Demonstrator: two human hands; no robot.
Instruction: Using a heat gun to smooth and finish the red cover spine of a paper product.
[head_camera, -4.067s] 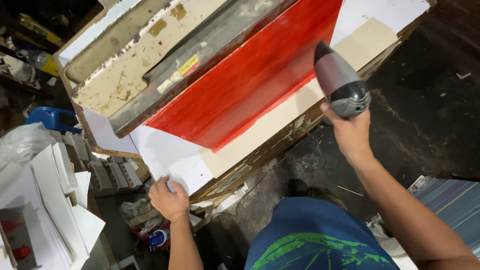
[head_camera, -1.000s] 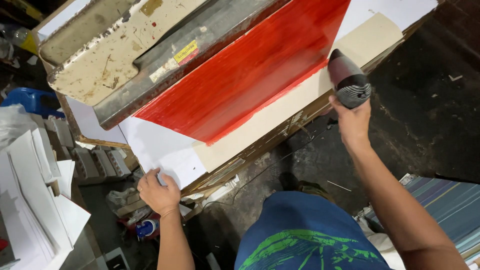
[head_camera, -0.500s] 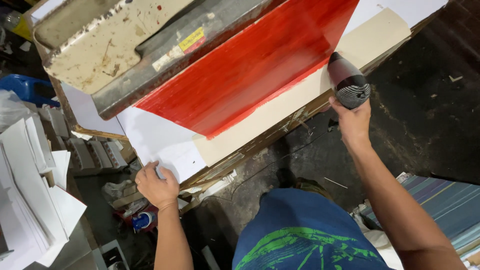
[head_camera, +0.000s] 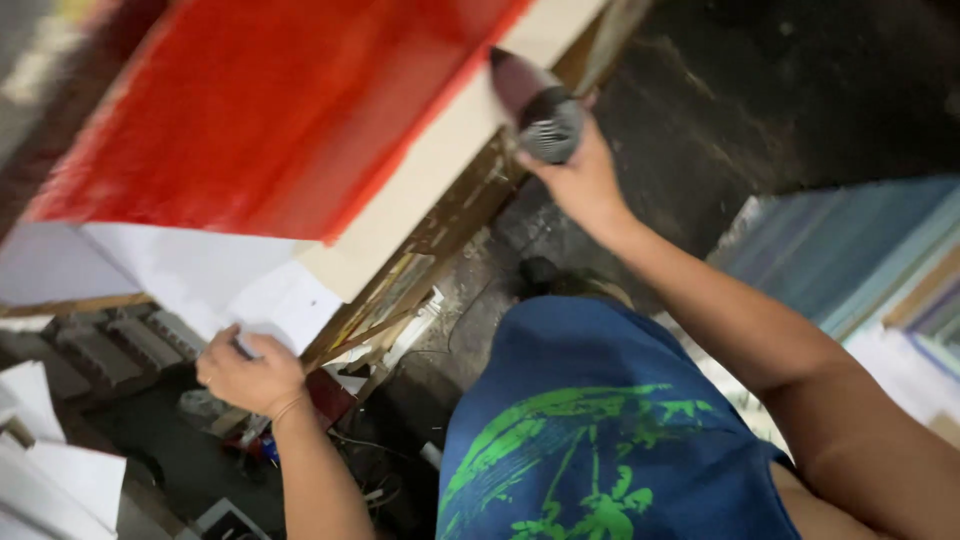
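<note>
Your right hand's fingers (head_camera: 545, 165) are wrapped tight around the handle of the heat gun (head_camera: 535, 105), its dark vented rear facing the camera and its nose aimed at the cream border of the board (head_camera: 420, 190) where the red painted sheet (head_camera: 270, 120) ends. Your right hand (head_camera: 585, 180) sits just off the table's edge, over the dark floor (head_camera: 800, 90). Your left hand's fingers (head_camera: 235, 345) are curled closed on the lower corner of the white paper (head_camera: 230, 280) that hangs past the red area, pinching it at the table's near corner; your left hand (head_camera: 250, 375) is below the wooden table frame (head_camera: 410, 290). Against half a second earlier, the view has swung closer and blurred: the grey press bar and the stained panel behind the red sheet have gone from sight, the red now fills the upper left, and the heat gun has come up nearer the top of the view while staying at the same cream edge. Your left hand keeps the same grip on the same corner. Loose white sheets (head_camera: 60, 470) lie at the lower left, and a stack of blue-striped boards (head_camera: 860, 250) shows at the right, well apart from both hands.
</note>
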